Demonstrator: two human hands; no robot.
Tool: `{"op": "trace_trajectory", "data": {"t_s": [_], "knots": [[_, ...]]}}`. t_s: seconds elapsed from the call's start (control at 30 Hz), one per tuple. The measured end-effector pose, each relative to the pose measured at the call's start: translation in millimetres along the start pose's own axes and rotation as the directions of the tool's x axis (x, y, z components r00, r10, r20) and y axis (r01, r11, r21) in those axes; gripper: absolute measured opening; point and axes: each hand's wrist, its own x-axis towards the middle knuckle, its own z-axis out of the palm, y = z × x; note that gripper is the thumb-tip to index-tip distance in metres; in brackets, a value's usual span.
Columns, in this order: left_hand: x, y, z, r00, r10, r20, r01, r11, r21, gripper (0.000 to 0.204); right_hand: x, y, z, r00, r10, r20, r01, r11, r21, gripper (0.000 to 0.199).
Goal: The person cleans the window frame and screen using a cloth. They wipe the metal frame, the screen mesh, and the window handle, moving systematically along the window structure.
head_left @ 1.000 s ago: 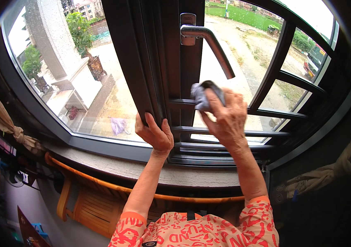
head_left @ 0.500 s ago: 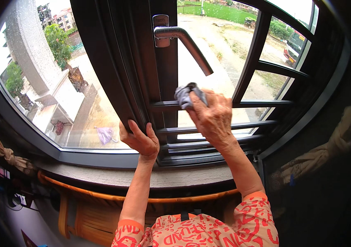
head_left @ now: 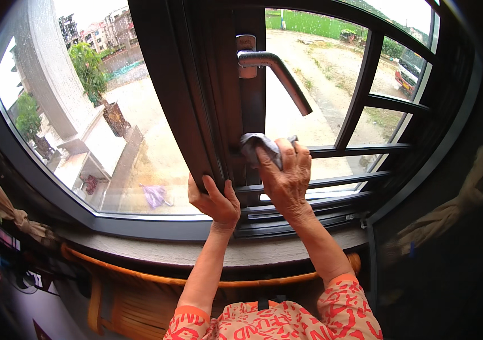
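My right hand (head_left: 288, 178) pinches a crumpled grey cloth (head_left: 257, 151) against the dark upright of the window frame, below the handle, where the crossbar meets it. Lower and to the left, my left hand (head_left: 217, 203) grips the bottom part of the dark window sash (head_left: 187, 107), its fingers curled over the edge. Above the cloth sticks out the metal window handle (head_left: 280, 71), tilted down to the right. Dark horizontal bars (head_left: 332, 180) run to the right of my right hand.
Below the window runs a pale stone sill (head_left: 156, 243), and a wooden bench (head_left: 139, 306) stands under it. A tied beige curtain (head_left: 12, 212) hangs at the left. A dark panel (head_left: 434, 272) stands close on the right. Water drops speckle the glass.
The cloth in my right hand has moved down and left relative to the handle, onto the upright. My left hand keeps its grip on the sash. The whole view has shifted slightly.
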Motion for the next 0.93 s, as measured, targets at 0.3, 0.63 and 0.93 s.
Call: {"op": "trace_trajectory", "data": {"t_s": [0.3,0.63,0.93], "knots": [[4,-2,-2,1.000,-0.003,-0.028,0.003,1.000,0.006,0.056,95,-24,-15,0.894,0.199,-0.402,-0.053,0.937,0.346,0.035],[4,1,-2,1.000,0.006,-0.017,-0.006,1.000,0.004,0.057,93,7,9,0.944,0.043,-0.326,-0.092,0.986,-0.136,0.040],[2,1,-1,1.000,-0.001,-0.021,0.002,1.000,0.014,0.058,76,21,-11,0.943,0.092,-0.320,-0.071,0.994,0.078,0.045]]}}
